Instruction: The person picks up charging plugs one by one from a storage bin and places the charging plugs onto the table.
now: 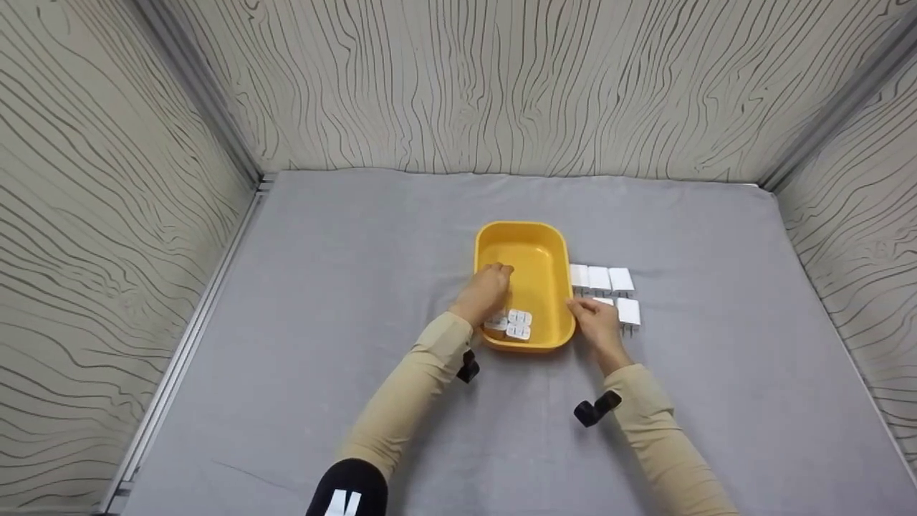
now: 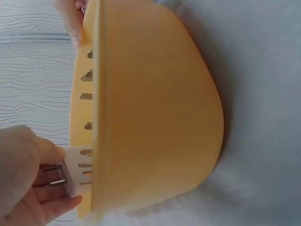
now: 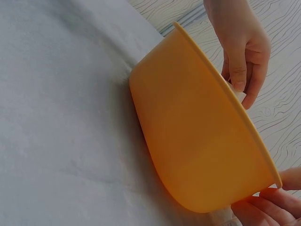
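A yellow plastic bin stands on the grey cloth. My left hand reaches over its left side and pinches a white plug-in charger between thumb and fingers, its two metal prongs pointing back toward the palm. Several white chargers stand grouped in the bin's near left corner, prong ends up; the left hand partly covers that corner. On the right side, my right hand grips the rim, with thumb on top and fingers curled beneath the lip.
Right of the bin, more white chargers lie in two rows on the cloth, prongs toward me; the right hand hides part of the nearer row. Wood-patterned panels wall the back and sides of the table.
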The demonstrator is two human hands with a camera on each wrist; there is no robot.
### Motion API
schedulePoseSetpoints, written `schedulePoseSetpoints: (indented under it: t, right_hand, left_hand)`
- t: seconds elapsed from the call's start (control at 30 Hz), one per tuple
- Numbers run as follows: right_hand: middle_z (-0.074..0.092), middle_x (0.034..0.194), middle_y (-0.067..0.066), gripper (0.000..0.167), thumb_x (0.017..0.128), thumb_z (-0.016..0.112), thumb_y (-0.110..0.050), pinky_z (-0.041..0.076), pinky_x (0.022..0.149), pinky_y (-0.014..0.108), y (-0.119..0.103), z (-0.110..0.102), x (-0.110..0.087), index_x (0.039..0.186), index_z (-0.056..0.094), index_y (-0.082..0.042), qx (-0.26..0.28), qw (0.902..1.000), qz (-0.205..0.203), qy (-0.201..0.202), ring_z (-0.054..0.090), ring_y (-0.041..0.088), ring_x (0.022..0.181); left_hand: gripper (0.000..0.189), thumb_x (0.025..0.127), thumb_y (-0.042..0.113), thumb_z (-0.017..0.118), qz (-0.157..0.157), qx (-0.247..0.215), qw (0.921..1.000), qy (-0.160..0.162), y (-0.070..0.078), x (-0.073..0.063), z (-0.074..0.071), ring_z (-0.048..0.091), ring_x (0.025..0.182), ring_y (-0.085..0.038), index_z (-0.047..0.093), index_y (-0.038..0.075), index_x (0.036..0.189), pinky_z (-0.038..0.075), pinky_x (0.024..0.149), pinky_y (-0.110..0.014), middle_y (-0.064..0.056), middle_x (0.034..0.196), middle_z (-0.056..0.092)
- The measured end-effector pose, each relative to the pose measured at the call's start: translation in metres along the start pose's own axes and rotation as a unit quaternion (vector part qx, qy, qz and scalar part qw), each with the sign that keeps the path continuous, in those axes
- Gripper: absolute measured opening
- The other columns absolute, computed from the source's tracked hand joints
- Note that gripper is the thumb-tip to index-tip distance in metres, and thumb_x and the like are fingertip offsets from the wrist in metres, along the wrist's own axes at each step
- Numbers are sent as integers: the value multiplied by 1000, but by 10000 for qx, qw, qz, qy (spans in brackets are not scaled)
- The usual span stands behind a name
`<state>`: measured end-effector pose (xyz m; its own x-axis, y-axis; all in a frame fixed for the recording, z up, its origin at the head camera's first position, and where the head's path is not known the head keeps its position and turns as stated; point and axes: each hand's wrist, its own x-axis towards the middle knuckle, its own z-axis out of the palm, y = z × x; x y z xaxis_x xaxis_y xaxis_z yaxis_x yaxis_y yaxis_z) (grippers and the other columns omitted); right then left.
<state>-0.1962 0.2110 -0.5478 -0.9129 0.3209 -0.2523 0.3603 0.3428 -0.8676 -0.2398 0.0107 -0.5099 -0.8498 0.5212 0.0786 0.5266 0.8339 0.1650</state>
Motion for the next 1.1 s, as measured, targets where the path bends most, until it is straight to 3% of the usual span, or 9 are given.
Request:
schedulePoseSetpoints:
  t: [0.23, 0.37, 0.93, 1.1]
  right_hand:
    - [66, 121, 23, 36, 92, 62, -19, 41, 69, 6, 2, -3, 0, 117, 65, 7, -33, 9999, -111, -27, 53, -6, 80]
    - [67, 119, 22, 36, 92, 62, -20, 42, 68, 6, 2, -3, -1, 117, 65, 6, 26, 9999, -116, -19, 50, -9, 76]
    - [65, 123, 23, 37, 92, 62, -21, 40, 71, 6, 1, -2, -1, 118, 65, 6, -60, 9999, -88, -45, 50, -7, 79]
    - [66, 121, 23, 36, 92, 62, -19, 41, 70, 7, 1, -2, -1, 117, 65, 7, -20, 9999, -110, 12, 49, -8, 77]
  left_hand:
    - [29, 94, 4, 51, 71, -330, 9983, 476, -5, -3, 2, 66, 104, -27, 58, -4, 121, 54, 92, -33, -17, 112, 67]
    - [28, 94, 2, 49, 90, -717, 9942, 800, -6, -5, 0, 66, 104, -29, 57, -5, 120, 54, 92, -34, -19, 112, 66]
    - [29, 100, 7, 45, -499, -1597, 9826, 811, -17, -10, -8, 63, 114, -30, 56, -1, 126, 52, 98, -35, -19, 122, 63]
    - [27, 99, 8, 47, -454, -1665, 9774, 1221, -21, -10, -9, 64, 112, -30, 57, -2, 123, 53, 96, -36, -20, 119, 65]
